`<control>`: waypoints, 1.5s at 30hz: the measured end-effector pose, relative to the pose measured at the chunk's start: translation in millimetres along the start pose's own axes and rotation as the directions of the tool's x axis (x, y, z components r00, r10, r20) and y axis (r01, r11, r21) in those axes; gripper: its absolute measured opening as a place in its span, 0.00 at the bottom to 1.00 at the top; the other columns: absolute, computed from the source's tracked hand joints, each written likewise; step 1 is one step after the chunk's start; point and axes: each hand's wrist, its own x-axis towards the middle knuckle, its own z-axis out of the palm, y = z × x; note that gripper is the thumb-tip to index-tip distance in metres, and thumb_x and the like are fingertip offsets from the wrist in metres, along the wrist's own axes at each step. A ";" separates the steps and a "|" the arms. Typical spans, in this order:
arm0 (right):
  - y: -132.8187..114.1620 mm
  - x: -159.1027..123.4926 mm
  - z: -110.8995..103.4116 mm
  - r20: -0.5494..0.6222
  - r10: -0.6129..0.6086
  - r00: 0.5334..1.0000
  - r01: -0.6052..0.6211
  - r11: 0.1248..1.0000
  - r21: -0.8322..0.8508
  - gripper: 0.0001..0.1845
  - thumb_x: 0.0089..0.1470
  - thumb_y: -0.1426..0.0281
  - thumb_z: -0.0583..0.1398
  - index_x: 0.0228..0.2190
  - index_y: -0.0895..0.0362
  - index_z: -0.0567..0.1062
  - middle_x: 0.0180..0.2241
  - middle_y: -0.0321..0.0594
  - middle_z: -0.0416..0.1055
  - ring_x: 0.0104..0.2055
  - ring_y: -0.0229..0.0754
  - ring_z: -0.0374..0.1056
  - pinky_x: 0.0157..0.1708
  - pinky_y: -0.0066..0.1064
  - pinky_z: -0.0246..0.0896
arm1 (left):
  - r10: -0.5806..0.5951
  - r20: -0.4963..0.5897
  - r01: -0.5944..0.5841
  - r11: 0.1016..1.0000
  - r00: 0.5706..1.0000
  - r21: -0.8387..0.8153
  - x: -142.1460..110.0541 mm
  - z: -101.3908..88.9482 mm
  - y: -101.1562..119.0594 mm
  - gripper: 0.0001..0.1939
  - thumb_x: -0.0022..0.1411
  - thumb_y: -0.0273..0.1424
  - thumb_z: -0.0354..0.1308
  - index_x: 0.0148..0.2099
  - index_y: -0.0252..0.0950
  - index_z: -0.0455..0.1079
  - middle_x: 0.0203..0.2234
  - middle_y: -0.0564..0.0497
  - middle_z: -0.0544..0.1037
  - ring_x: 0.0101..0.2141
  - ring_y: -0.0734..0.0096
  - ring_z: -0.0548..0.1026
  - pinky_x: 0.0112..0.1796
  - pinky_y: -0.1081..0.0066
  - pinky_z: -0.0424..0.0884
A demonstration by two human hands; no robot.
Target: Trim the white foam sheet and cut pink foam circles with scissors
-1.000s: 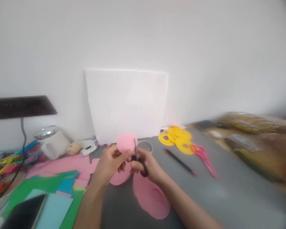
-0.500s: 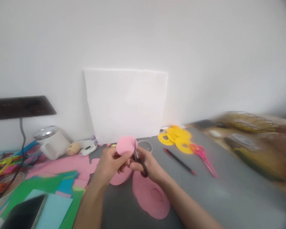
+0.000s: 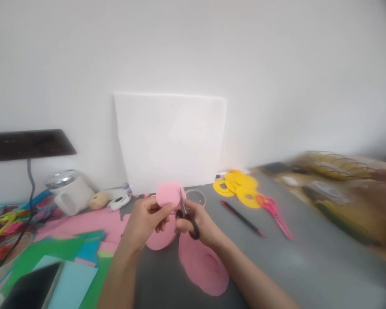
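My left hand (image 3: 149, 219) pinches a round pink paper piece (image 3: 167, 194) by its lower edge, holding it up above the table. In my right hand (image 3: 200, 222) is a pair of black-handled scissors (image 3: 193, 225), with fingers through the handles and the blades upright at the paper's right edge. Under my hands lies a pink paper disc (image 3: 161, 238), partly covered by them. Closer to me, a pile of pink paper rings (image 3: 206, 268) rests on the grey table (image 3: 309, 266).
Yellow paper rings (image 3: 241, 184), a black pencil (image 3: 242, 218) and pink scissors (image 3: 276, 216) lie on the right. A white board (image 3: 170, 141) leans on the wall. Leftward are a white mug (image 3: 72, 195), a phone (image 3: 34, 287), green paper (image 3: 40, 257) and pink scraps (image 3: 93, 223).
My left hand has shifted slightly left with the pink paper. The scissor blades now show more plainly, upright at the paper's right edge.
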 end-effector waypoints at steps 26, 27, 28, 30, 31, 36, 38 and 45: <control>2.0 0.5 -3.6 0.040 -0.043 0.998 0.038 0.994 0.102 0.25 0.40 0.60 0.71 0.33 0.57 0.64 0.19 0.25 0.56 0.21 0.29 0.46 0.21 0.26 0.39 | 0.015 0.001 -0.015 0.999 1.000 0.036 0.6 -3.0 -1.2 0.16 0.50 0.39 0.64 0.21 0.35 0.65 0.14 0.57 0.68 0.15 0.78 0.64 0.17 0.76 0.60; 2.2 0.5 -3.9 0.040 -0.041 0.998 0.037 0.994 0.099 0.25 0.40 0.60 0.71 0.33 0.57 0.64 0.19 0.25 0.56 0.21 0.29 0.46 0.21 0.26 0.39 | 0.012 -0.004 -0.012 0.999 1.000 0.034 0.5 -3.1 -1.3 0.16 0.50 0.39 0.64 0.21 0.35 0.65 0.14 0.57 0.68 0.15 0.78 0.64 0.17 0.76 0.60; 2.2 0.4 -4.0 0.039 -0.040 0.998 0.036 0.995 0.096 0.25 0.41 0.61 0.70 0.33 0.57 0.64 0.19 0.25 0.56 0.21 0.29 0.46 0.21 0.26 0.39 | 0.010 -0.010 -0.010 0.999 1.000 0.031 0.4 -3.3 -1.4 0.16 0.50 0.39 0.64 0.22 0.35 0.66 0.14 0.57 0.68 0.15 0.79 0.65 0.17 0.76 0.60; 1.6 0.2 -4.0 0.041 -0.041 0.998 0.037 0.995 0.089 0.23 0.43 0.61 0.69 0.32 0.58 0.64 0.19 0.25 0.57 0.20 0.28 0.46 0.21 0.26 0.39 | 0.010 -0.011 -0.010 1.000 1.000 0.026 0.2 -3.9 -1.6 0.16 0.51 0.40 0.63 0.22 0.35 0.66 0.14 0.57 0.68 0.15 0.79 0.64 0.17 0.76 0.60; 1.1 0.0 -3.7 0.041 -0.043 0.998 0.039 0.996 0.084 0.22 0.44 0.61 0.69 0.32 0.57 0.63 0.19 0.25 0.57 0.20 0.28 0.46 0.21 0.26 0.39 | 0.012 -0.009 -0.011 1.000 1.000 0.024 0.2 -4.3 -1.6 0.16 0.51 0.40 0.63 0.22 0.35 0.65 0.14 0.57 0.68 0.15 0.79 0.64 0.17 0.76 0.60; -1.8 -1.0 -1.4 0.028 -0.032 0.999 0.030 0.998 0.062 0.22 0.43 0.62 0.69 0.31 0.58 0.63 0.18 0.25 0.57 0.20 0.28 0.47 0.21 0.25 0.43 | 0.011 -0.014 -0.011 1.000 1.000 0.011 0.3 -5.3 -0.5 0.15 0.50 0.40 0.64 0.22 0.35 0.67 0.14 0.57 0.68 0.15 0.79 0.64 0.17 0.76 0.60; -1.7 -0.9 -1.0 0.019 -0.021 1.000 0.020 0.999 0.047 0.21 0.42 0.63 0.69 0.32 0.58 0.65 0.18 0.25 0.58 0.19 0.28 0.48 0.21 0.25 0.45 | 0.010 -0.024 -0.009 1.000 1.000 0.012 -0.3 -5.9 0.5 0.15 0.50 0.41 0.64 0.23 0.35 0.68 0.14 0.57 0.68 0.15 0.79 0.64 0.17 0.76 0.60; 2.0 -0.1 -1.9 -0.010 -0.003 1.000 0.003 1.000 0.001 0.21 0.42 0.60 0.68 0.31 0.58 0.65 0.18 0.26 0.62 0.18 0.29 0.53 0.19 0.24 0.49 | 0.002 -0.051 -0.001 1.000 0.999 0.025 -1.6 -9.0 0.3 0.17 0.50 0.42 0.64 0.23 0.34 0.67 0.13 0.57 0.68 0.15 0.79 0.64 0.18 0.76 0.60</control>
